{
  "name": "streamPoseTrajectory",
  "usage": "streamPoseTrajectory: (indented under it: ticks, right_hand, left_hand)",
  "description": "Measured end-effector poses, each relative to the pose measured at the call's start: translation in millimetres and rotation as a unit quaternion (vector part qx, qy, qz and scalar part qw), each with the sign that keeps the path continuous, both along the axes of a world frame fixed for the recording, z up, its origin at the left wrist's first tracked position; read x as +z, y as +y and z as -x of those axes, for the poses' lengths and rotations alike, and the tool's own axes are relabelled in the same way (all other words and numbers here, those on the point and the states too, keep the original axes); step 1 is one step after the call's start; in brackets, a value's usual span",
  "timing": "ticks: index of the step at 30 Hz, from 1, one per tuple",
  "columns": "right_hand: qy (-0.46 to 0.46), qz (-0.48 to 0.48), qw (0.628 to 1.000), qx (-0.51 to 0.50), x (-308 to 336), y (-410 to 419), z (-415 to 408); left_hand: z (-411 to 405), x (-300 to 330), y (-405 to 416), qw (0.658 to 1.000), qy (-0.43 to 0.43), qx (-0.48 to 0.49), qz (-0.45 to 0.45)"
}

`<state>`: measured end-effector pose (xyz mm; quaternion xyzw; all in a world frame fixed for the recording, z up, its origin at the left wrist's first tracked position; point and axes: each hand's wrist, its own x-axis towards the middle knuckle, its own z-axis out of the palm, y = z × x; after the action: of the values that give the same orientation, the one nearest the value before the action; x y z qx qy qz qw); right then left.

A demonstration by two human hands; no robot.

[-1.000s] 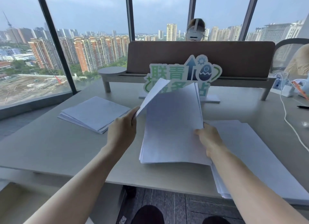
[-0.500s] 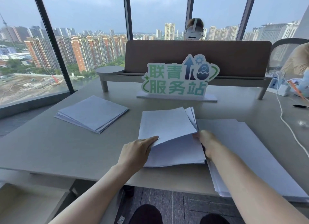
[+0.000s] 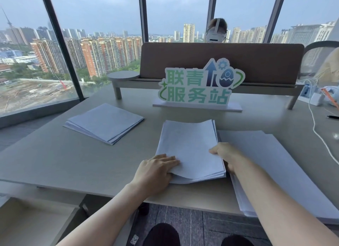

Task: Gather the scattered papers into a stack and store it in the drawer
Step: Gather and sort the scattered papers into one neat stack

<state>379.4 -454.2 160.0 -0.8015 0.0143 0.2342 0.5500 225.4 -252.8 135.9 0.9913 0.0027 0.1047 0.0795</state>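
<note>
A middle stack of white papers (image 3: 189, 146) lies flat on the grey desk (image 3: 64, 161) in front of me. My left hand (image 3: 156, 172) grips its near left corner, fingers on top and the corner sheets curled over the thumb. My right hand (image 3: 226, 155) holds its right edge, fingers tucked under. A second paper stack (image 3: 104, 122) rests to the left. A third, larger pile (image 3: 271, 165) spreads under my right arm to the desk's front edge. An open drawer (image 3: 31, 225) shows at the lower left below the desk.
A green and white sign (image 3: 198, 88) stands behind the papers, in front of a brown divider (image 3: 220, 60). A white cable (image 3: 319, 133) and charger lie at the right. A person sits beyond the divider. Windows run along the left.
The middle stack, held upright a second ago with its top sheets fanned, has been lowered flat onto the desk. My left hand has shifted to its near left corner.
</note>
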Motion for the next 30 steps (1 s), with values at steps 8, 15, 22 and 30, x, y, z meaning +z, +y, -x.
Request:
streamPoseTrajectory:
  ticks: [8,15,22,30]
  right_hand:
    - [-0.132,-0.085,0.987,-0.027,11.4,9.7,14.7]
    - [-0.209,-0.238,0.948,-0.007,38.6,23.1,37.4]
    - [-0.217,-0.189,0.958,0.015,26.0,42.1,48.2]
    - [-0.187,-0.134,0.973,-0.004,17.6,55.2,44.0]
  left_hand:
    - [-2.8,10.4,17.6,0.966,-0.063,0.089,0.233]
    - [-23.5,32.7,41.5,0.743,-0.07,0.163,0.645]
    - [-14.6,27.5,37.2,0.75,-0.126,0.121,0.638]
    - [-13.6,29.0,88.8,0.809,-0.09,0.193,0.548]
